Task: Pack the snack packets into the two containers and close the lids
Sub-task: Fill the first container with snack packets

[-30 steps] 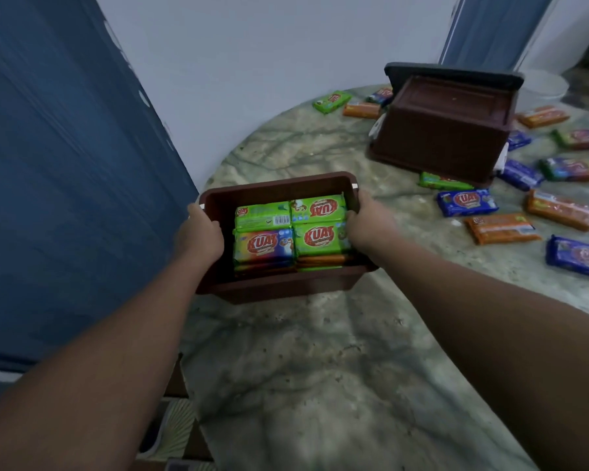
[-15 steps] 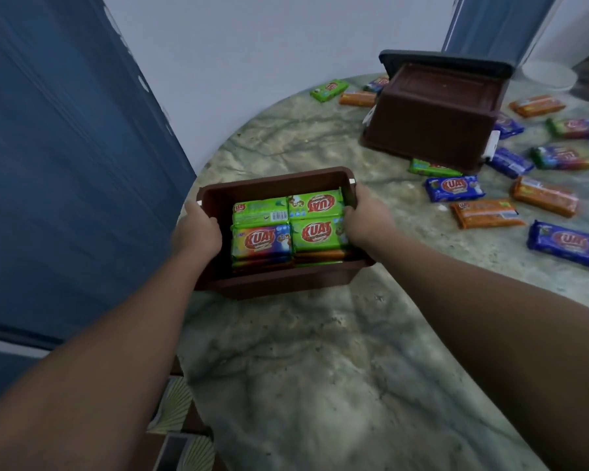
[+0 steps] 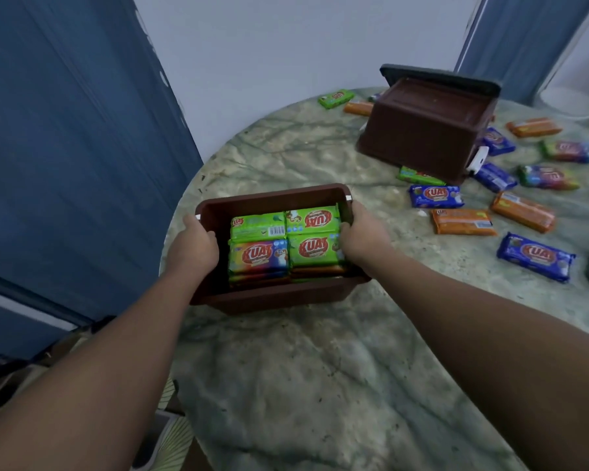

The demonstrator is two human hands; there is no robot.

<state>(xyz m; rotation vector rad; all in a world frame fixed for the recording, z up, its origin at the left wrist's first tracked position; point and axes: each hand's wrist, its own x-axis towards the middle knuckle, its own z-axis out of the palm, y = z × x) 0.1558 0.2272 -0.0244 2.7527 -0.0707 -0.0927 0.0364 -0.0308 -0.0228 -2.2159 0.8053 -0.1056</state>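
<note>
Both hands gripped the open brown plastic container by its short ends: the left hand curled over the left rim, the right hand wrapped over the right rim, thumbs inside against the packets. Compared with a second earlier the grip looked the same, and the container sat in much the same spot between the hands near the edge of the green marbled round table; mostly the view had shifted, so little about the box itself had changed.

Between the hands, the green and rainbow snack packets lay stacked in two columns, filling the box close to its rim. I would judge this container packed and ready for its lid.

Well beyond the right hand stood the second brown plastic container, apparently upside down, with a dark lid behind it. Loose packets lay around it and off to the right: a blue packet, an orange one, and more farther out. The second box therefore remained to be filled.
</note>
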